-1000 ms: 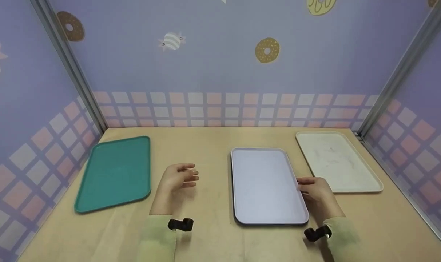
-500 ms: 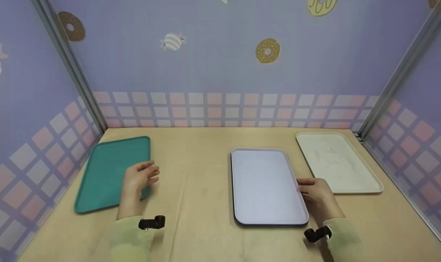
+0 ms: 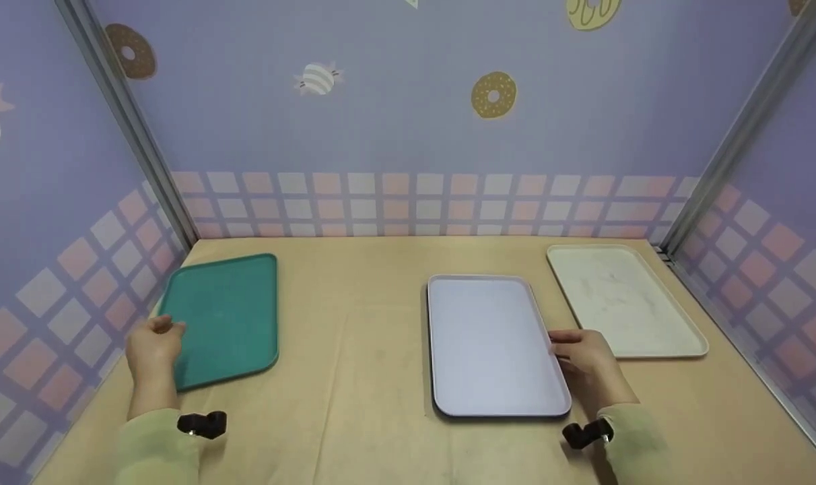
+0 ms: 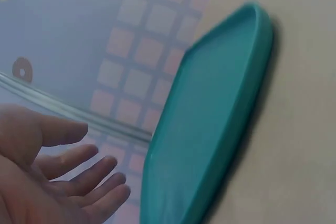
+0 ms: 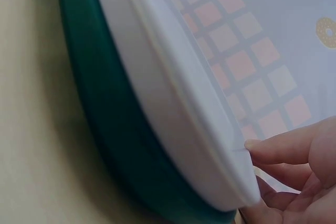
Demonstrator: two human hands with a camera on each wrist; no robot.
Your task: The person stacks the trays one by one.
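Observation:
A teal tray [image 3: 226, 316] lies on the left of the table. My left hand [image 3: 154, 347] is over its left edge in the head view; in the left wrist view the hand [image 4: 68, 177] has its fingers spread loosely, nothing in them, and a gap shows between them and the tray [image 4: 205, 114]. Right of centre, a pale lavender tray [image 3: 492, 347] sits on top of a dark green tray [image 5: 115, 124]. My right hand [image 3: 586, 351] grips the lavender tray's right rim, with one digit at the rim's top [image 5: 247, 182] and others below.
A cream, marble-patterned tray [image 3: 623, 303] lies at the back right, close to my right hand. The wooden table [image 3: 354, 377] is enclosed by patterned walls [image 3: 394, 135] at the back and both sides, with metal corner posts [image 3: 135, 135].
My left hand has moved left from the table's middle, across the teal tray to its far left edge. My right hand and the trays have stayed in place.

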